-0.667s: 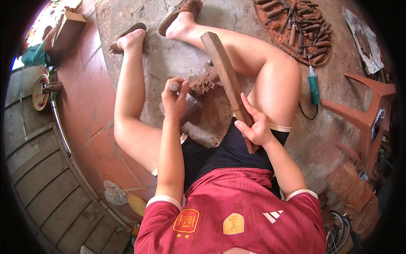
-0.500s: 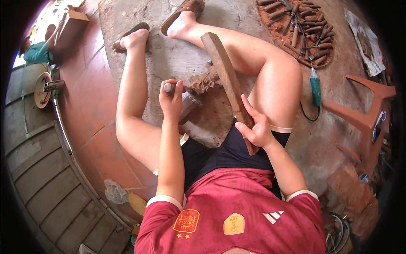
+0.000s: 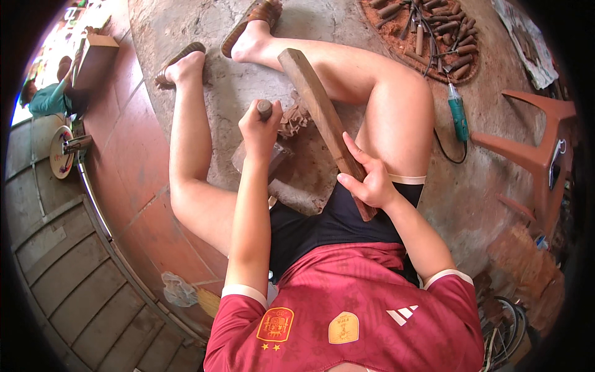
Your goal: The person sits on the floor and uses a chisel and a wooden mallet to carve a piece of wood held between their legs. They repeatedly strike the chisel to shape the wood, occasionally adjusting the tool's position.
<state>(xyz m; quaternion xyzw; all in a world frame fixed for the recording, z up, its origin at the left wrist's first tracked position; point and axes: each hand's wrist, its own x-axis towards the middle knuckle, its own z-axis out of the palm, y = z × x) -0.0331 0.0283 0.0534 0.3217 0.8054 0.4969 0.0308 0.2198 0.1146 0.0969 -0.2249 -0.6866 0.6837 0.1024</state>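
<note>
My left hand [image 3: 259,133] is closed round an upright tool handle [image 3: 265,108]; only its round end shows, and the working end is hidden. Just beyond and to the right of that fist lies a brown carved piece of wood [image 3: 295,121] with a rough, rippled surface. Below the fist, between my legs, sits a grey-brown block [image 3: 282,155], partly covered by the forearm. My right hand [image 3: 372,183] grips the near part of a long, squared wooden bar [image 3: 316,102]. The bar slants up and away to the left, its far end beyond the carving.
At the far right a round tray [image 3: 409,49] holds many wooden-handled tools and reddish dust. A green corded power tool [image 3: 457,118] lies near an overturned brown plastic stool [image 3: 539,136]. Left are a fan [image 3: 63,150], a clear plastic bag [image 3: 178,289] and a person in green [image 3: 49,99].
My left hand has moved slightly right and away, with the tool handle in it. The wooden bar has shifted a little left in the picture, as has the surrounding scene.
</note>
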